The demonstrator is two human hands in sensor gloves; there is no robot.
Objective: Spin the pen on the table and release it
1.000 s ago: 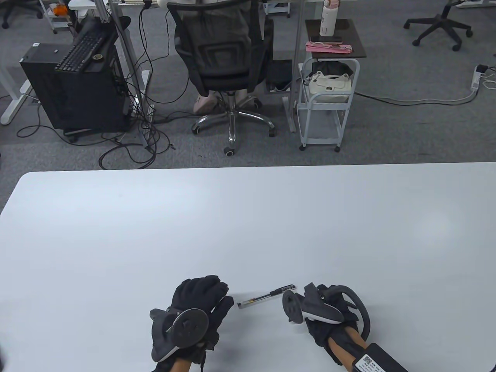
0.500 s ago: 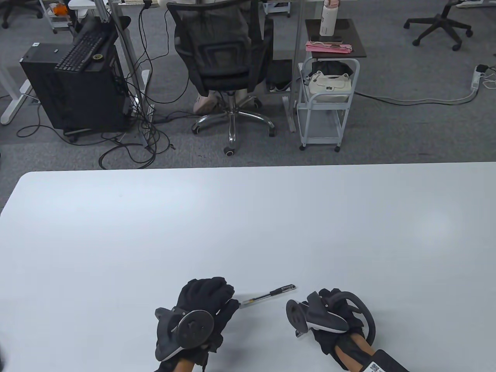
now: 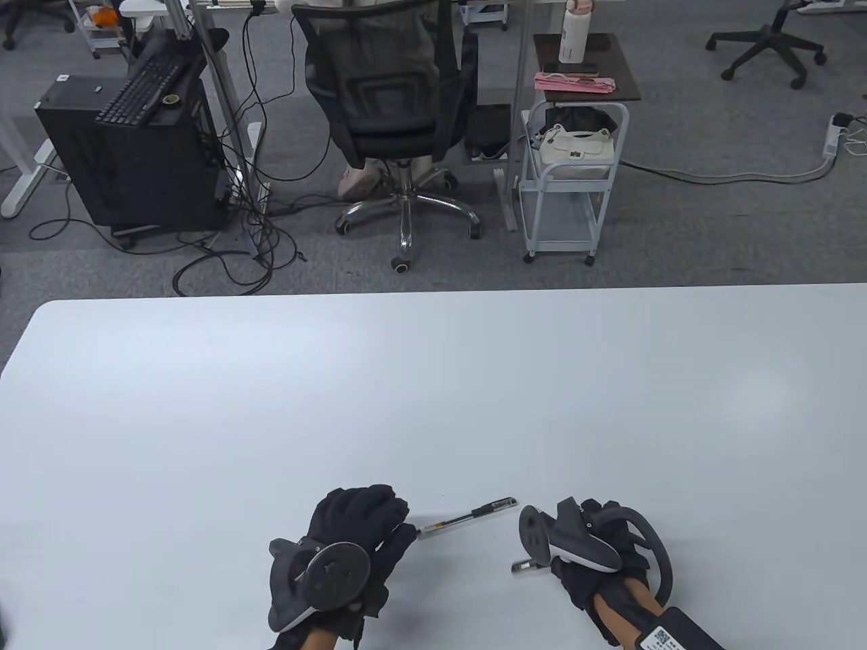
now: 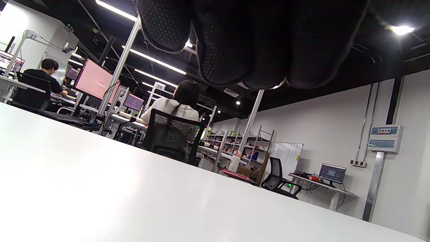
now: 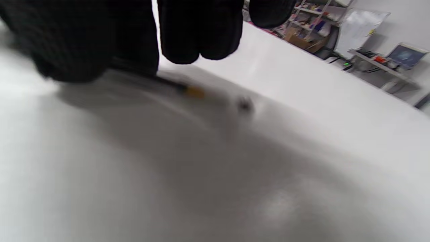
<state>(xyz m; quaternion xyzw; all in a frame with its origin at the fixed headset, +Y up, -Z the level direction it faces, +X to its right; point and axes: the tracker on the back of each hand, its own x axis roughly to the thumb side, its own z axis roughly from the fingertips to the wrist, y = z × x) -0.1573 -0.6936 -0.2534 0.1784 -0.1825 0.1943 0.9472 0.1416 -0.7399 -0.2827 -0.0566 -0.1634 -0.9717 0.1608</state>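
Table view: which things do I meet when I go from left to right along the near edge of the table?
left hand → pen → right hand

**Right hand pulls back, left closes on pen**

Right hand (image 3: 596,548) now well apart from pen (image 3: 467,517), shifted rightward from beside its cap end. Left hand (image 3: 349,542) moved up, thumb tip now touching the pen's clear end instead of lying short of it.

pen (image 3: 467,518) on table (image 3: 433,406), between left hand (image 3: 352,535) and right hand (image 3: 596,548)
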